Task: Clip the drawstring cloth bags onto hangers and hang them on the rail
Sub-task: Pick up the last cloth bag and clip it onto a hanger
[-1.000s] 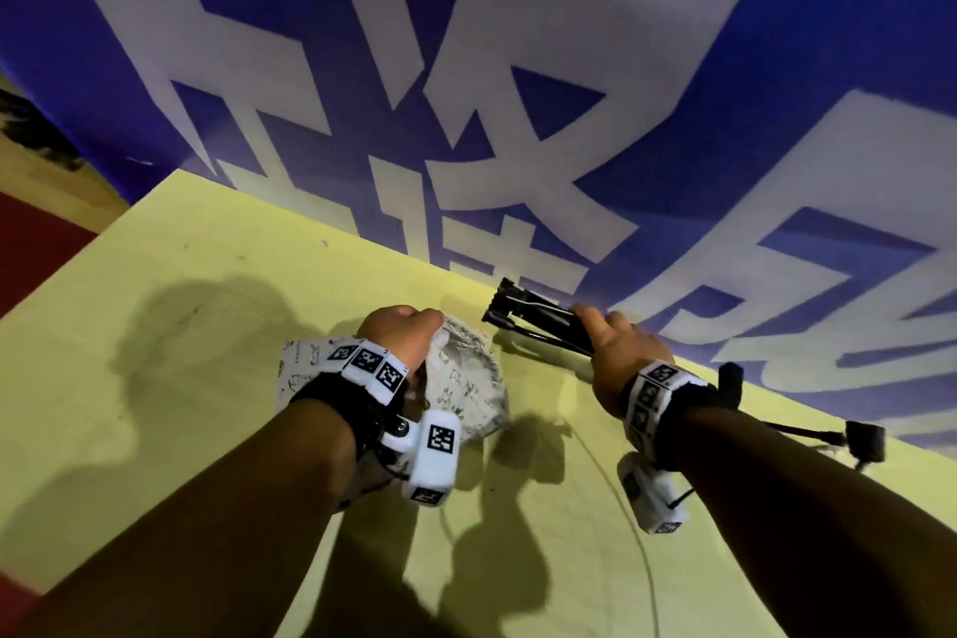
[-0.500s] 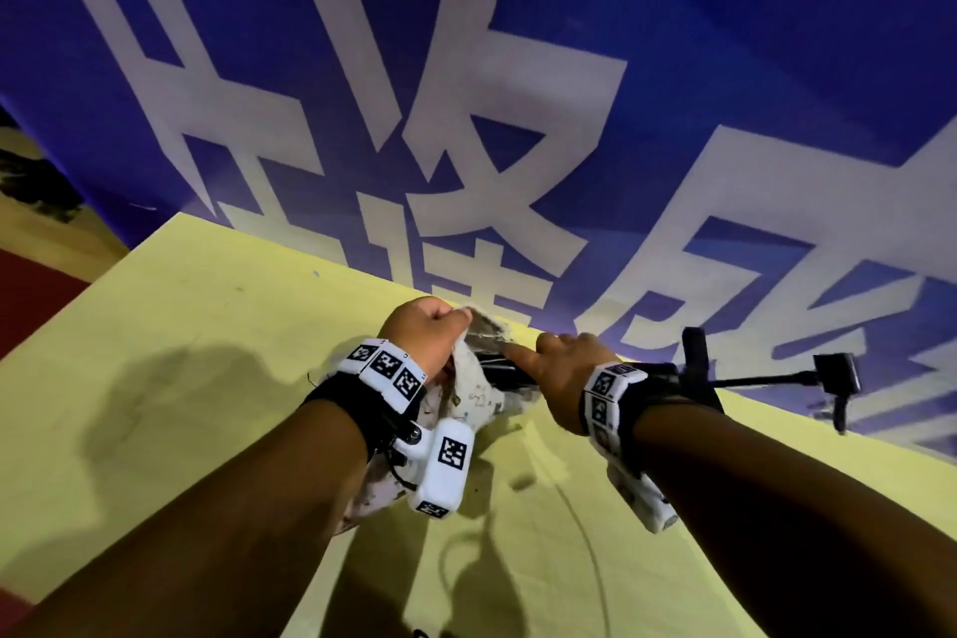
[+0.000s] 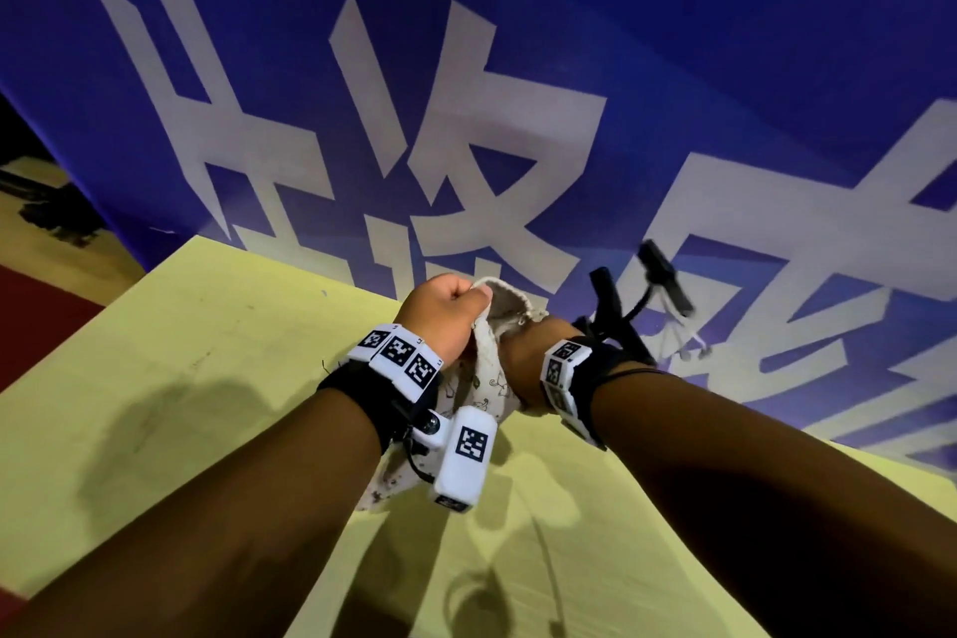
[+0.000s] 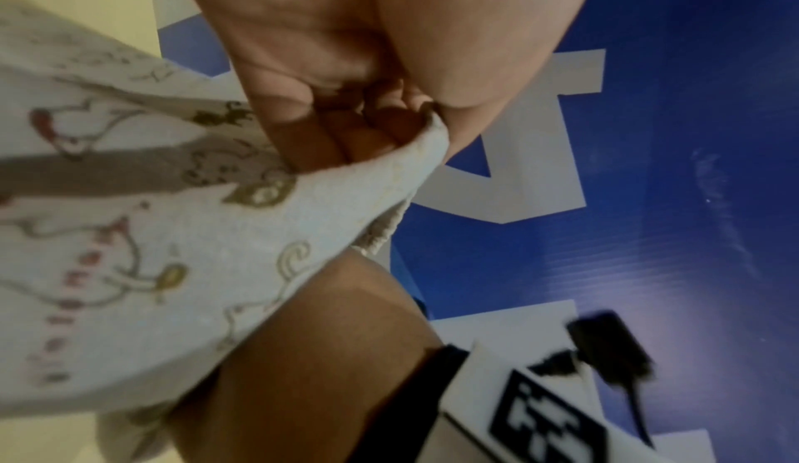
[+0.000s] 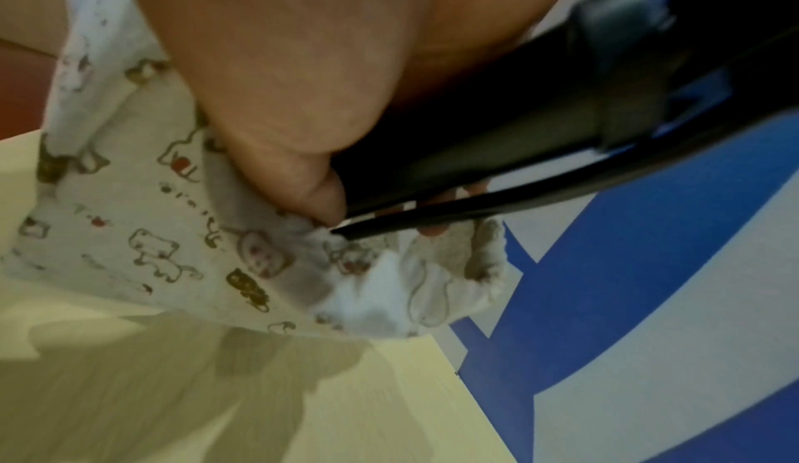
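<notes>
Holding the printed cloth bag (image 3: 494, 373) up off the yellow table (image 3: 171, 378), the person has both hands close together in front of a blue banner (image 3: 725, 42) with large white characters. The left hand (image 3: 445, 321) is closed into a fist, its fingers and thumb pinching the gathered top edge of the bag, as the left wrist view also shows. The right hand (image 3: 528, 358) is curled round one clip (image 5: 432, 203) of a black hanger (image 3: 619, 321), thumb pressing on it, and the clip's tip sits right at the bag's hem; whether it already bites the cloth cannot be told from these views. The hanger's other clip (image 3: 665, 277) sticks out free to the right, with nothing in it. The job appears to be at its first stage: one bag is just being clipped, the second clip is yet to be fastened, and no rail or hung bag is in view.
</notes>
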